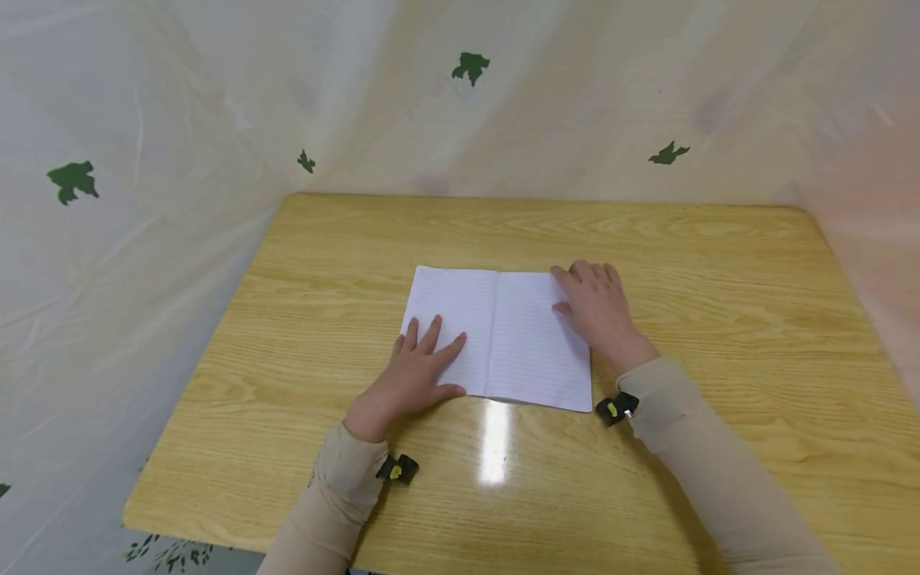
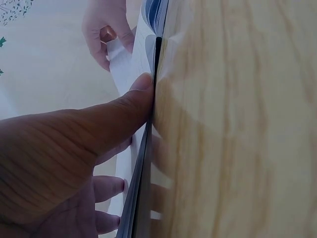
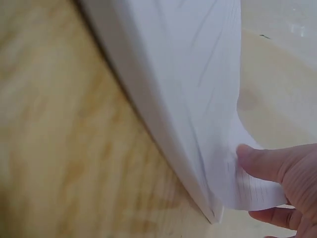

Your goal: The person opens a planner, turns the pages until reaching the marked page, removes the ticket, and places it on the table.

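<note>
Notebook point(image 1: 535, 351) lies open on counter point(image 1: 755, 319) | left grip point(image 1: 413, 375) released, fingers spread over left page point(image 1: 453, 291) | right grip point(image 1: 596, 311) pinches right page's far corner point(image 3: 247, 193) | probably best: lift gently, brace left side, avoid creasing

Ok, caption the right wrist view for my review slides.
Right hand pinches the curled corner of a white lined paper page above a yellowish wood-grain table.

You are stationed in a curtained-off enclosure point(image 1: 194, 96); the kind of premises beyond it cannot be determined. Evidence noted: pale, creased sheeting point(image 1: 575, 96) bearing dark-green bird-like motifs point(image 1: 470, 67) hangs behind your wood-grain tabletop point(image 1: 302, 319) and along its left and right sides.
</note>
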